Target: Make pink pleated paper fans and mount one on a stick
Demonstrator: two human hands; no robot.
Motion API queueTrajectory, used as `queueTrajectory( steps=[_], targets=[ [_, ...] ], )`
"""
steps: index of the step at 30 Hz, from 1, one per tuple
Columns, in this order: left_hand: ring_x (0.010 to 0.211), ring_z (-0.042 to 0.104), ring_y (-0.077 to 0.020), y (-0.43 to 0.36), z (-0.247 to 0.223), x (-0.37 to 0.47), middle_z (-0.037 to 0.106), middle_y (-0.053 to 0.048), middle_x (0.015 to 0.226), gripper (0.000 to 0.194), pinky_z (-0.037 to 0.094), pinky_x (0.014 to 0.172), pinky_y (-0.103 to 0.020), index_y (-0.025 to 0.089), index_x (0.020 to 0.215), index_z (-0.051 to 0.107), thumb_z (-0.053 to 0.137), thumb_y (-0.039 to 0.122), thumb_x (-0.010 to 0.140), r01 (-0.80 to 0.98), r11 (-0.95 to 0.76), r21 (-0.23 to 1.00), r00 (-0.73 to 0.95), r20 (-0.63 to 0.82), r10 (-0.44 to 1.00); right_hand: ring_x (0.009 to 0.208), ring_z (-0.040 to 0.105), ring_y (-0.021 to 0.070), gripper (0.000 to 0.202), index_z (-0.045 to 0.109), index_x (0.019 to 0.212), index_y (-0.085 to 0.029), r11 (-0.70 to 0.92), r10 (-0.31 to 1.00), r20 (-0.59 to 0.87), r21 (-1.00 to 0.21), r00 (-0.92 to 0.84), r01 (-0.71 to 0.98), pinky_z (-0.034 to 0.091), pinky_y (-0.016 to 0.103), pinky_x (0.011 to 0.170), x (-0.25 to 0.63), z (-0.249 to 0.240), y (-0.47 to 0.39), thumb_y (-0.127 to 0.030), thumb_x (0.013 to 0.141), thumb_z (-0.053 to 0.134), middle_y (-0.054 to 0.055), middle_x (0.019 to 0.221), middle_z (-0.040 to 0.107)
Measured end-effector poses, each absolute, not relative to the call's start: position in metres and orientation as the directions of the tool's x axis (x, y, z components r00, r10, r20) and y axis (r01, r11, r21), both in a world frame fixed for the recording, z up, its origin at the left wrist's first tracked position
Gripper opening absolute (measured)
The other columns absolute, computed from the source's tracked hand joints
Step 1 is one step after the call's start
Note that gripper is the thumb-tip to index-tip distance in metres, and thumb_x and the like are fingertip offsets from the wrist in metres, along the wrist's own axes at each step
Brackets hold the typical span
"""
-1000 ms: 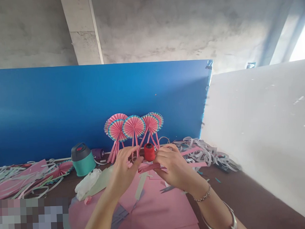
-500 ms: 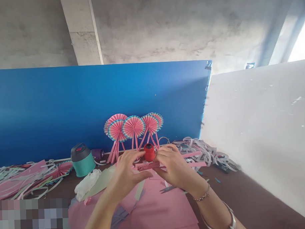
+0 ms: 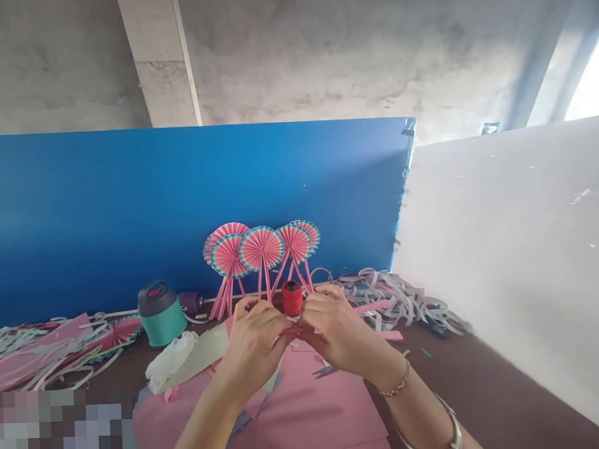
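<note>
My left hand (image 3: 254, 337) and my right hand (image 3: 335, 328) meet over the table, fingertips nearly touching. Between them both pinch a narrow, folded pink paper fan (image 3: 298, 330), mostly covered by my fingers. Two pink handle strips (image 3: 390, 336) stick out to the right, beyond my right hand. Just behind the fingertips stands a red spool of thread (image 3: 292, 299). A pair of scissors (image 3: 326, 371) lies below my right hand on sheets of pink paper (image 3: 316, 407).
Several round pleated pink fans (image 3: 262, 249) lean against the blue board (image 3: 132, 204). At left are a teal container with a dark lid (image 3: 161, 314), a crumpled white plastic bag (image 3: 171, 361) and paper scraps (image 3: 62, 344). Curled white strips (image 3: 380, 294) heap up at back right.
My left hand has moved right and closed its fingers on the folded fan, where it was open before. My right hand keeps its hold, and the handle strips have spread apart.
</note>
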State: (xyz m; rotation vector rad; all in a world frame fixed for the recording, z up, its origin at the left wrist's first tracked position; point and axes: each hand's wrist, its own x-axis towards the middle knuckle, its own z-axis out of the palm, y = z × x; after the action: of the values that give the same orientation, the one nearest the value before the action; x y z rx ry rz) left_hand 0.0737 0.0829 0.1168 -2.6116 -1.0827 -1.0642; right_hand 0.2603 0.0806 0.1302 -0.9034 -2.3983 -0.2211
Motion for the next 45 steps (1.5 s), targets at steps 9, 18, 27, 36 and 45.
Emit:
queueTrajectory(
  steps=[9,18,27,36,45],
  targets=[
    [0.075,0.058,-0.0180,0.092,0.119,0.058,0.067,0.001,0.072,0.016,0.039,0.079,-0.036,0.029,0.087,0.073,0.059,0.035,0.086,0.704,-0.690,0.170,0.425,0.677,0.601,0.084,0.056,0.0175,0.011,0.062,0.090,-0.021,0.700,0.598,0.599,-0.068,-0.532,0.711,0.028,0.035,0.087,0.272,0.134,0.084,-0.030,0.088,0.057,0.001,0.081,0.066],
    [0.076,0.058,-0.0190,0.096,0.118,0.054,0.067,-0.001,0.072,0.018,0.042,0.075,-0.034,0.030,0.088,0.074,0.061,0.041,0.084,0.723,-0.630,0.283,0.324,0.667,0.671,0.094,0.058,0.0188,0.019,0.060,0.107,-0.022,0.701,0.546,0.670,-0.037,-0.502,0.713,0.030,0.040,0.096,0.271,0.132,0.089,-0.029,0.093,0.049,0.005,0.095,0.068],
    [0.084,0.061,-0.0212,0.108,0.094,0.068,0.071,-0.004,0.085,0.020,0.041,0.083,-0.038,0.024,0.098,0.070,0.060,0.035,0.085,0.747,-0.576,0.331,0.097,0.804,0.587,0.097,0.056,0.0210,0.009,0.057,0.095,-0.022,0.585,0.498,0.814,-0.062,-0.298,0.809,0.024,0.046,0.103,0.267,0.126,0.096,-0.025,0.089,0.051,0.005,0.095,0.065],
    [0.138,0.017,-0.0388,0.104,0.095,0.072,0.019,-0.017,0.153,0.107,0.023,0.106,-0.056,0.024,0.148,0.011,0.071,0.061,0.066,0.836,-0.527,0.155,0.156,0.853,0.498,0.088,0.059,0.0168,0.016,0.057,0.082,-0.022,0.593,0.442,0.850,-0.037,-0.287,0.804,0.018,0.046,0.107,0.276,0.129,0.098,-0.010,0.088,0.047,0.000,0.083,0.066],
    [0.136,0.029,-0.0346,0.101,0.104,0.062,0.041,-0.009,0.145,0.064,0.002,0.112,-0.060,0.027,0.137,0.039,0.066,0.024,0.079,0.896,-0.442,-0.037,0.283,0.816,0.504,0.088,0.060,0.0188,0.014,0.059,0.082,-0.022,0.559,0.420,0.874,-0.037,-0.245,0.828,0.020,0.048,0.105,0.284,0.134,0.097,-0.012,0.086,0.049,0.001,0.083,0.066]
  ],
)
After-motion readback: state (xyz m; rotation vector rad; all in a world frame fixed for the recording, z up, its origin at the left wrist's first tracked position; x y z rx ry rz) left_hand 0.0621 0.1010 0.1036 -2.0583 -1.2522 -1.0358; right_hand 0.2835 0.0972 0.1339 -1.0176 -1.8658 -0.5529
